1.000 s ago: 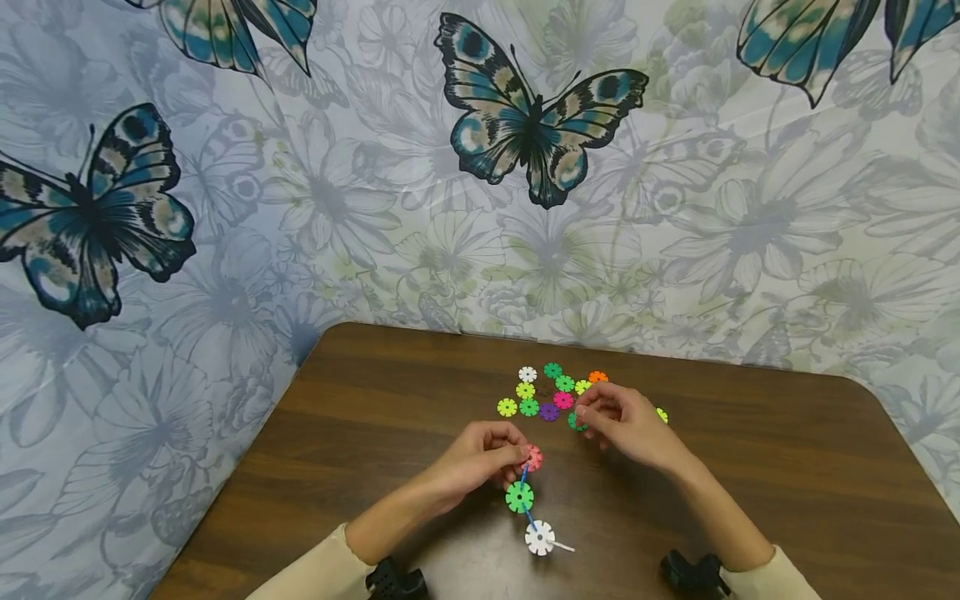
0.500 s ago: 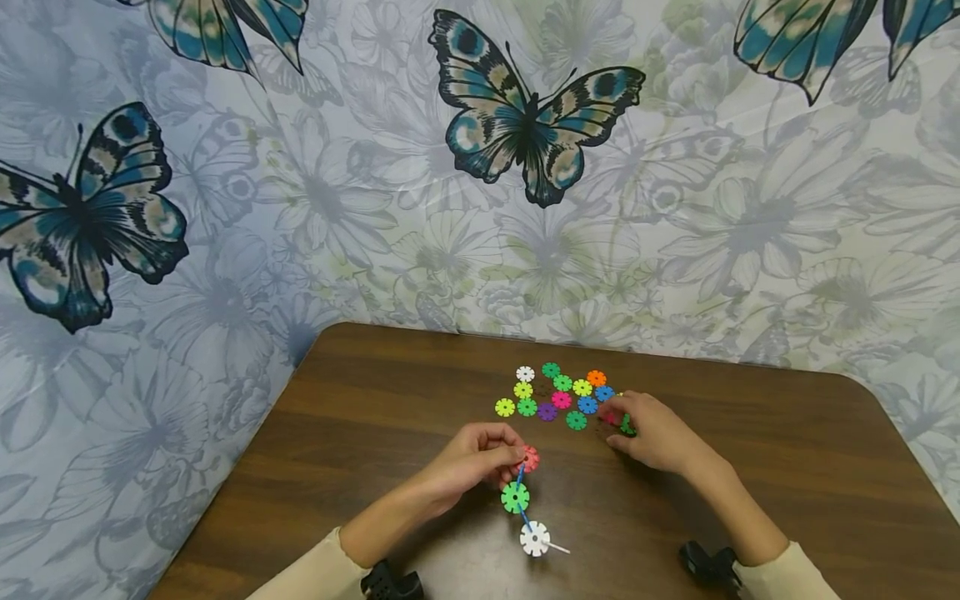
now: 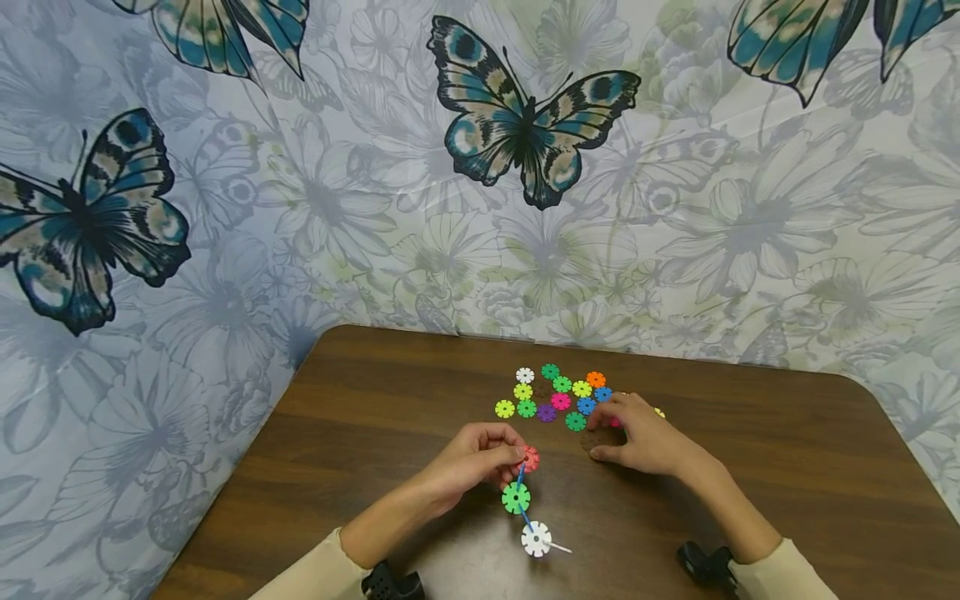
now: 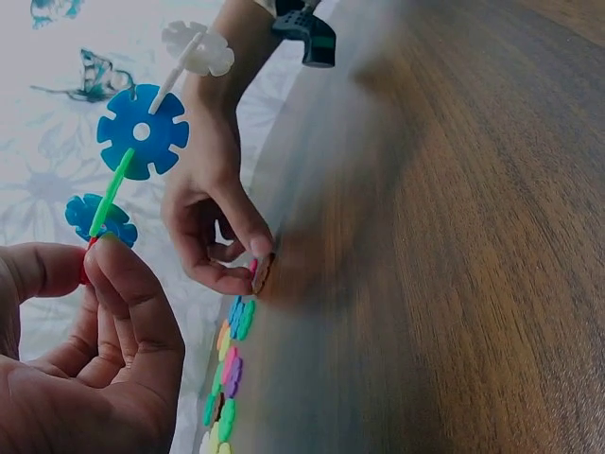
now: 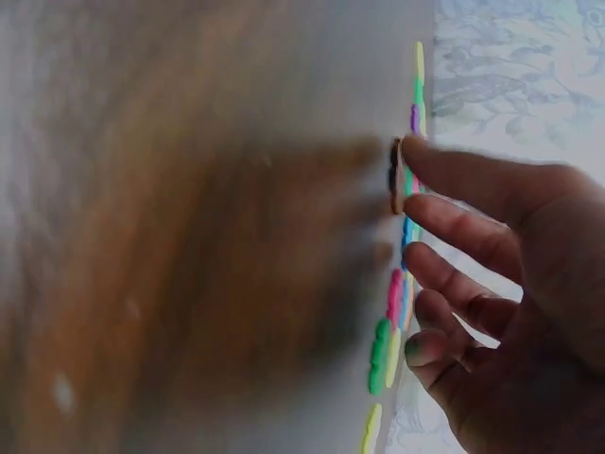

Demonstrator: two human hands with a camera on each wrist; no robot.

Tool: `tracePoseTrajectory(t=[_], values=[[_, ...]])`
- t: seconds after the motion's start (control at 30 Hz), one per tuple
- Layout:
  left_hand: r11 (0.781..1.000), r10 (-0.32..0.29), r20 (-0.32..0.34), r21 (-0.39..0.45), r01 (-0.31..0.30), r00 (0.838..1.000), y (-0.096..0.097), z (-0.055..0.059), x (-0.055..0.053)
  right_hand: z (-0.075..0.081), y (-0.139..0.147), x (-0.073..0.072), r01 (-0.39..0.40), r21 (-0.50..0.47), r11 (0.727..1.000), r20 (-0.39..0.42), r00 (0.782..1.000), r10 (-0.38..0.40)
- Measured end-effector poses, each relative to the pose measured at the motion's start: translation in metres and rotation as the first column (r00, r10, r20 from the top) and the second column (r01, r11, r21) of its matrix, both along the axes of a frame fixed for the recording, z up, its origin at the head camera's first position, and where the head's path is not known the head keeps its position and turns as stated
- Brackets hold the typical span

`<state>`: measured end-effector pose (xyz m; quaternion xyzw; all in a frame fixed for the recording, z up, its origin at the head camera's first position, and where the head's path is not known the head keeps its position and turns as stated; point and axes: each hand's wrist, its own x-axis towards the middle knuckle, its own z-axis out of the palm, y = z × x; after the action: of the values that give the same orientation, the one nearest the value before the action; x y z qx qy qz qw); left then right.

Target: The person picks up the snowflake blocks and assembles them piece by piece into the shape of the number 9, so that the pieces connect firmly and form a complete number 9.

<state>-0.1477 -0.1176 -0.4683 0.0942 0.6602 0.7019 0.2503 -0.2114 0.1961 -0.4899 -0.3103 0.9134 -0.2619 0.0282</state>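
My left hand [image 3: 483, 457] pinches a pinkish-red notched disc [image 3: 531, 459] between thumb and fingers. From it hangs a chain of slotted discs toward me: a blue one seen edge-on, a green disc [image 3: 516, 497], another blue disc [image 4: 142, 132], a white disc [image 3: 536, 539] and a second white one set crosswise. Over the table to the right, my right hand [image 3: 648, 433] has its thumb and index finger at opposite edges of a brown notched disc [image 5: 395, 177]. That disc is close to the tabletop, beside the loose discs.
Several loose discs lie flat toward the back of the brown table [image 3: 360, 392], among them a purple disc [image 3: 547, 412], an orange disc [image 3: 596, 379] and a yellow disc [image 3: 505, 408]. Behind the table stands a butterfly-patterned wall [image 3: 390, 208].
My right hand went right to the discs, then came slightly back left; the brown disc now shows between its thumb and index finger. The left hand still holds the chain nearly in place.
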Motion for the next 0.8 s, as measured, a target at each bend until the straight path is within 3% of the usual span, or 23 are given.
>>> tracePoseTrajectory(t=[0.23,0.47,0.67,0.8], values=[[1.000,-0.005,-0.011,0.001,0.005,1.000,0.000,0.000,0.000,-0.002,-0.004,-0.001,-0.023,-0.022,0.999,0.054,0.998,0.024],[1.000,-0.001,-0.012,0.001,0.001,1.000,0.000,0.000,0.000,0.000,-0.011,0.004,-0.032,-0.177,0.984,0.177,0.982,0.064],[1.000,0.000,-0.013,0.004,0.000,1.000,0.000,0.001,-0.001,0.010,-0.027,0.019,-0.007,-0.405,0.914,0.251,0.961,0.118],[1.000,0.000,-0.005,0.012,0.000,1.000,0.000,0.001,-0.001,0.018,-0.038,0.028,-0.029,-0.517,0.855,0.228,0.959,0.170]])
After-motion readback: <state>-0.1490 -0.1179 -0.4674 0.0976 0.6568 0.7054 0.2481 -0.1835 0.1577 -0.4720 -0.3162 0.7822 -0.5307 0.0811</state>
